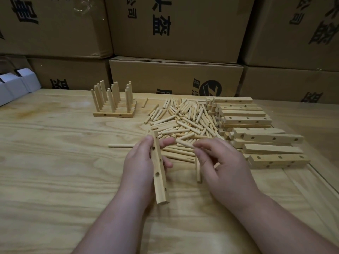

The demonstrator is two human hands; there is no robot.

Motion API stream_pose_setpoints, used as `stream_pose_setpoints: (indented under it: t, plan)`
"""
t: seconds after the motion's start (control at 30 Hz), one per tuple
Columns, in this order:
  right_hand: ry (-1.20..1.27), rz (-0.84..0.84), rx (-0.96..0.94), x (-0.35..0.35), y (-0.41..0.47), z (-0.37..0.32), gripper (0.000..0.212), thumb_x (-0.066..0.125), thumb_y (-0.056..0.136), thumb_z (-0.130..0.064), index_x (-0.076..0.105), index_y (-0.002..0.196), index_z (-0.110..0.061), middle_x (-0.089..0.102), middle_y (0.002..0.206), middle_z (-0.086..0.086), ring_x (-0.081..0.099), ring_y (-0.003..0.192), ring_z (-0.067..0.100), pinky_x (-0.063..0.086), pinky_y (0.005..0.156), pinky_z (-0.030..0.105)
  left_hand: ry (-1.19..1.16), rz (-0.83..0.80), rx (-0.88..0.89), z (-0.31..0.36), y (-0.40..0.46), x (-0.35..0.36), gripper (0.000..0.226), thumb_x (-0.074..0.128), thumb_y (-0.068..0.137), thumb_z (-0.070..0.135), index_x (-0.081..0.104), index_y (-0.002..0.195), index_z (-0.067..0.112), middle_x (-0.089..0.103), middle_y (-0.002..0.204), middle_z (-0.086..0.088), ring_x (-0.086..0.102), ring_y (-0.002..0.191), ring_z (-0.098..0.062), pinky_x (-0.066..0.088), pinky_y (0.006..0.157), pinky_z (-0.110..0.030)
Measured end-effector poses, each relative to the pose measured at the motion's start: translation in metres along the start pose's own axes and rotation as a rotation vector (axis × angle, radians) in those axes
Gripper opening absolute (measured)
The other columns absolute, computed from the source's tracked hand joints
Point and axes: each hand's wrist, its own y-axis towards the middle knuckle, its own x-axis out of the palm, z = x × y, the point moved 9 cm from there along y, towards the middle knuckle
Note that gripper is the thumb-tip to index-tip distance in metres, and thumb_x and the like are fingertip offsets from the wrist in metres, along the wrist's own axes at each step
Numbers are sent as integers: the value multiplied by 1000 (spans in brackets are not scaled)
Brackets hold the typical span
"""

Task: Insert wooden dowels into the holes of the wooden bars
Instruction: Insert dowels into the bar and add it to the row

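Nearest to you, your left hand (141, 162) grips a wooden bar (160, 169) lifted off the table (55, 162), thumb on its left side and fingers curled round the right, with the bar running away from you and its row of holes turned up. That seems the point of the hold: the empty holes face you, ready to take dowels (none is in this bar yet).

Just to the right, your right hand (223, 167) hovers over the near edge of the dowel pile (183, 123). Its thumb and forefinger are drawn close together, the other fingers loosely spread. Whether they already pinch a dowel I cannot tell, since the tips blur against the sticks below. One dowel (198, 170) shows just under the hand, pointing toward you, and a stray one (121, 145) lies flat left of the bar.

The pile sits loose on the table, in no tray or bin, which keeps every stick within a short reach. Right of it the unfilled bars (256, 129) are stacked in rough layers, touching the pile, holes showing on several.

Farther back on the left stand the finished bars (114, 107), side by side with dowels upright, set well apart from the raw stock so the two do not mix.

Behind the table, cardboard boxes (174, 33) are stacked and closed, so their contents are hidden (the small white boxes (16, 83) at far left are likewise unreadable).
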Motion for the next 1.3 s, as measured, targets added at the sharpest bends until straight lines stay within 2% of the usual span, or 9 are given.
stream_pose_setpoints:
  t: [0.1, 0.3, 0.47, 0.63, 0.83, 0.97, 1.07, 1.17, 1.3]
  plan:
    - [32, 1, -35, 1, -2, 0, 22, 61, 93, -11, 73, 111, -10, 66, 98, -5, 60, 90, 1, 46, 78, 13, 47, -10, 11, 0, 0, 2, 33, 40, 108, 34, 68, 115, 18, 79, 101, -1, 56, 45, -13, 45, 43, -21]
    - [125, 63, -51, -3, -3, 0, 15, 65, 91, -13, 72, 104, -11, 65, 94, -10, 61, 80, 4, 50, 69, 19, 110, 8, 42, 0, 2, 0, 29, 44, 107, 35, 71, 107, 22, 79, 95, -2, 56, 44, -13, 46, 43, -21]
    - [170, 25, -109, 1, -4, -9, 12, 66, 92, -11, 71, 102, -9, 63, 93, -9, 61, 79, 6, 50, 67, 21, 107, -10, -13, -7, 0, 1, 33, 49, 105, 28, 76, 88, 22, 73, 71, -6, 55, 45, -14, 42, 40, -21]
    - [155, -76, -97, 11, -4, -8, 10, 66, 92, -12, 71, 101, -11, 60, 92, -11, 58, 82, 1, 44, 72, 13, 70, -69, -1, -4, -1, 8, 27, 48, 104, 15, 73, 96, 9, 78, 91, -12, 58, 49, -13, 47, 45, -21]
    - [116, -105, -12, 12, -3, -1, 10, 60, 95, -20, 68, 99, -19, 59, 90, -13, 58, 78, 9, 46, 63, 20, 128, -91, 39, -3, -1, 8, 13, 59, 101, 20, 70, 108, 17, 79, 94, -5, 61, 53, -11, 51, 51, -20]
    - [46, -69, 33, 9, -2, 4, 11, 59, 94, -22, 69, 98, -19, 54, 88, -22, 53, 76, -2, 37, 66, 7, 116, -107, 13, -7, 0, 9, 14, 58, 101, 16, 69, 110, 16, 79, 101, -2, 66, 62, -11, 55, 57, -22]
    - [38, -44, 67, 7, -4, 7, 11, 58, 94, -23, 68, 98, -20, 53, 88, -24, 53, 76, -4, 38, 67, 8, 64, -139, -39, -11, 0, 11, 21, 55, 100, 11, 67, 116, 17, 79, 107, -1, 68, 67, -15, 58, 63, -27]
    - [28, -12, 88, 5, -4, 10, 11, 58, 94, -21, 68, 99, -20, 54, 90, -23, 54, 80, -4, 39, 68, 8, 86, -140, -36, -11, 0, 9, 20, 64, 97, 19, 70, 116, 21, 79, 107, 0, 71, 74, -15, 58, 65, -26]
    - [34, 24, 101, 1, -4, 12, 10, 58, 95, -19, 67, 100, -21, 58, 93, -17, 58, 84, 2, 45, 69, 14, 98, -109, -38, -8, -2, 6, 25, 77, 79, 38, 80, 102, 30, 79, 95, -6, 74, 78, -14, 54, 61, -21]
